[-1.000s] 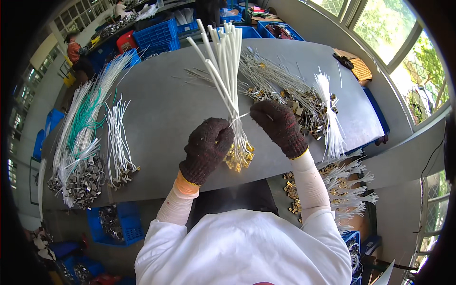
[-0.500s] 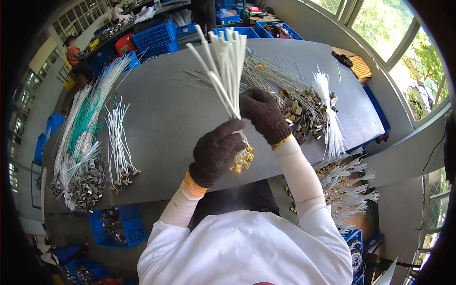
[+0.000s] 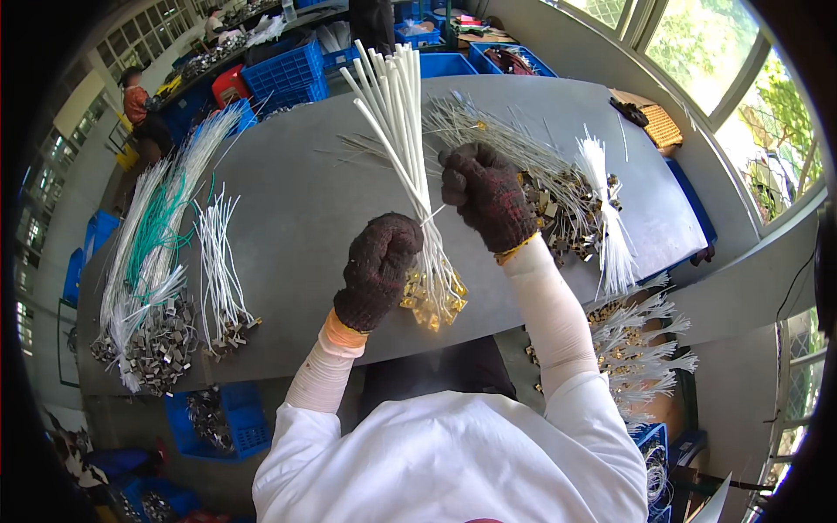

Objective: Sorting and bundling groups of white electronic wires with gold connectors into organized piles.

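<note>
A bundle of white wires [image 3: 403, 131] stands upright before me, fanned out at the top and gathered at its waist. Gold metal end pieces [image 3: 433, 301] cluster at its lower end. A thin white tie [image 3: 432, 214] crosses the waist, running out toward both hands. My left hand [image 3: 380, 266], in a dark knitted glove, is closed beside the bundle's left, at the tie's near end. On the other side my right hand [image 3: 490, 196], gloved alike, is closed near the tie's other end. The fingers hide the tips they grip.
Loose wires with metal ends [image 3: 558, 196] lie right of the bundle, beside a tied white bunch [image 3: 602, 213]. To the left rest long wires [image 3: 161, 235] with green strands and a smaller white bunch [image 3: 218, 261]. Blue crates [image 3: 283, 70] stand beyond the grey table [image 3: 305, 174].
My left hand has let go of the bundle's waist and moved left and down. The right hand has lowered slightly and drawn right. The thin tie now shows between them.
</note>
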Tool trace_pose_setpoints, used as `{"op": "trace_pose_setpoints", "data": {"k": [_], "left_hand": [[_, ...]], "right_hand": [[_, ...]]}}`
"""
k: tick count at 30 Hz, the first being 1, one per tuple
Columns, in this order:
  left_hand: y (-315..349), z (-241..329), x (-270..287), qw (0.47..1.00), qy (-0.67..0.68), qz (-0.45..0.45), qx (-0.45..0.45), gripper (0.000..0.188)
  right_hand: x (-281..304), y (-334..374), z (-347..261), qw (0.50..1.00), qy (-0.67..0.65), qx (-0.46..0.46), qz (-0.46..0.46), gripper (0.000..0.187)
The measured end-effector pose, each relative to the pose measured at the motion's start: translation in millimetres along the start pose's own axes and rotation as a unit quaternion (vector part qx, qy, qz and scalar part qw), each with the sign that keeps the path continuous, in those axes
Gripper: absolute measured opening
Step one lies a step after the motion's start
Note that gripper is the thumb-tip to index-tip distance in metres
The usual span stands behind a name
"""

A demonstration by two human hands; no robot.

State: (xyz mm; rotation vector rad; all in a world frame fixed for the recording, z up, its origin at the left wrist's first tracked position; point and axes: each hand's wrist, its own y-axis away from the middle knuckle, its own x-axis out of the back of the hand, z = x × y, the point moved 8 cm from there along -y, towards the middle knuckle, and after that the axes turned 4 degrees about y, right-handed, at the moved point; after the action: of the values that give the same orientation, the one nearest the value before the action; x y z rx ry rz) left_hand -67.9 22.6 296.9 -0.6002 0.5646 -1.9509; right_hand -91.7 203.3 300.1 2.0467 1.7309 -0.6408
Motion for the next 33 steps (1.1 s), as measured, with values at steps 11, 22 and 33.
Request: {"op": "trace_pose_setpoints", "data": {"k": [11,22,33], "left_hand": [[-2,44,8,0.981,-0.167,0.019,-0.098,0.01],[4,52,-7,0.948,-0.295,0.03,-0.118,0.022],[5,27,4,0.993,-0.108,0.016,-0.042,0.016]], "right_hand": [[12,48,-21,0.958,0.271,0.089,0.031,0.011],[-72,153,-73,0.669,0.58,0.464,-0.018,0.038],[-72,97,-9,0.503,0.716,0.452,-0.175,0.049]]}}
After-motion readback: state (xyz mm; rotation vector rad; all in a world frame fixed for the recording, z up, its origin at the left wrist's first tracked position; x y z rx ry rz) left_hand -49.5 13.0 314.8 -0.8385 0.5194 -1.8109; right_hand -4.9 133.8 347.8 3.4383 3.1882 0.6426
